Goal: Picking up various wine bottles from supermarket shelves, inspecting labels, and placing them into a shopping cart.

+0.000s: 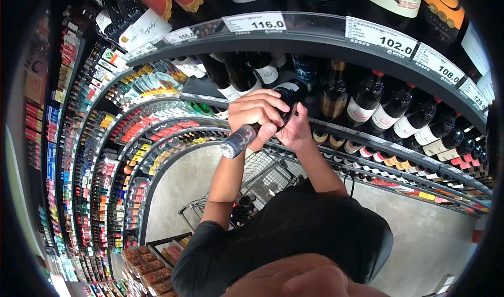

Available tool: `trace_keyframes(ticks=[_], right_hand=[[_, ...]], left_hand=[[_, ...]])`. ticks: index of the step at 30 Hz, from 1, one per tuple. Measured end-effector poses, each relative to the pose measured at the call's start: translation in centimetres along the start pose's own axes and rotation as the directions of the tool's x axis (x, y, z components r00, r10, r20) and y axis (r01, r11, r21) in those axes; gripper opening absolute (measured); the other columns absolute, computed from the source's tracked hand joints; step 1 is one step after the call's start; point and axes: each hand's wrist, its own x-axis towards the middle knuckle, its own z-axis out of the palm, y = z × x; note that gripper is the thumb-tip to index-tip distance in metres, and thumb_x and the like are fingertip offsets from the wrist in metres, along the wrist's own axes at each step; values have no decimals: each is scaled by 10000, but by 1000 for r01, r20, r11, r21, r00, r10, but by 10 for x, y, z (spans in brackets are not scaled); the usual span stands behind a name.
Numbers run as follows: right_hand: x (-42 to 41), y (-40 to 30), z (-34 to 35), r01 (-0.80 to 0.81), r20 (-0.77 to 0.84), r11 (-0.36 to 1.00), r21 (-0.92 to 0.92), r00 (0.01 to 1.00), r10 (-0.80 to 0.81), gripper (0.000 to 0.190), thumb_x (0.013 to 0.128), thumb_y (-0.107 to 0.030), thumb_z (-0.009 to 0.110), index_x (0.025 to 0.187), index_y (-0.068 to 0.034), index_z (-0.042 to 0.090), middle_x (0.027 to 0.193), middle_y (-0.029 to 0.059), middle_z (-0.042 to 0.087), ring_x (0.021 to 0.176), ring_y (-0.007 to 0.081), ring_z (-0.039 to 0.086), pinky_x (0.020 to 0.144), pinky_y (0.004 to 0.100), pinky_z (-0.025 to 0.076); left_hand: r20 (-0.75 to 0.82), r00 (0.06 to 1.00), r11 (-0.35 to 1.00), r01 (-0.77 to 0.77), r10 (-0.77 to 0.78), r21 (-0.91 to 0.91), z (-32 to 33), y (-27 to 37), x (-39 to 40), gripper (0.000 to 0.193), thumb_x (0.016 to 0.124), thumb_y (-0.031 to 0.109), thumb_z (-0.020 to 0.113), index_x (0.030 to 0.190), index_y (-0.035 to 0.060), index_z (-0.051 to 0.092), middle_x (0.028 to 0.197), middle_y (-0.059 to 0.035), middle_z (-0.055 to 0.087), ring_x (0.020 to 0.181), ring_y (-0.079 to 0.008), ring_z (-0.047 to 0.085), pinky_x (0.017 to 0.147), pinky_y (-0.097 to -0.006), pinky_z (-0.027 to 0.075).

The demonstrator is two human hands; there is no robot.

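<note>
A dark glass wine bottle (291, 94) lies tilted between my hands in front of the wine shelf. Its neck, wrapped in dark grey foil with pale marks, points down to the left, towards me. My left hand (256, 110) is wrapped round the bottle near its shoulder. From the right, my right hand (294, 128) grips its side, thumb raised; the bottle and the left hand partly hide its fingers. Upright bottles stand just behind, among them one with a gold top (334, 90) and a row with red tops and white labels (360, 108).
Above my hands runs a shelf edge (315, 37) with price tags and large bottles. Below them a wire shopping cart (271, 179) holds several dark bottles (242, 210). Long stocked shelves (134, 123) curve away at left. Stacked packaged goods (151, 271) are at lower left.
</note>
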Motion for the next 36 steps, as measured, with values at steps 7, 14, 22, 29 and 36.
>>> trace_keyframes(ticks=[7, 14, 22, 29, 36], right_hand=[[-3, -8, -11, 61, 5, 996, 61, 998, -61, 697, 871, -467, 733, 1326, -20, 452, 1254, 157, 551, 1115, 249, 623, 949, 382, 586], [-6, -13, -21, 67, 23, 977, 204, 997, -73, 535, 901, -419, 722, 1253, -62, 532, 1201, 115, 590, 1159, 253, 613, 988, 410, 580], [-4, -9, -27, 73, 26, 937, 342, 996, -87, 364, 888, -354, 752, 1131, -109, 634, 1249, 89, 604, 1192, 257, 604, 1059, 446, 529], [-7, -9, -31, 77, -30, 917, 392, 997, -71, 318, 906, -368, 729, 1108, -126, 680, 1390, 84, 552, 1313, 261, 526, 1107, 469, 475], [-6, -7, -40, 53, 49, 862, 504, 995, -90, 493, 897, -367, 738, 1265, -92, 562, 1396, 102, 541, 1311, 282, 527, 1109, 507, 462]], left_hand=[[43, 998, 995, 59, -56, -86, 13, -20, 5, 274, 857, 109, 650, 619, 85, 517, 657, -71, 671, 759, -293, 730, 803, -462, 559], [84, 989, 978, 133, -121, -163, 20, -30, 14, 381, 912, 155, 650, 589, 54, 474, 622, -71, 634, 720, -283, 712, 770, -454, 559], [150, 973, 962, 199, -172, -187, 17, -46, 10, 391, 932, 209, 631, 601, 81, 466, 647, -92, 661, 737, -305, 713, 802, -477, 551], [185, 961, 945, 242, -204, -218, 20, -49, 9, 431, 959, 243, 637, 602, 80, 457, 651, -91, 657, 761, -297, 713, 820, -474, 544], [199, 956, 935, 260, -215, -240, 21, -54, 9, 442, 962, 225, 639, 594, 70, 449, 652, -100, 651, 746, -290, 706, 785, -458, 549]])
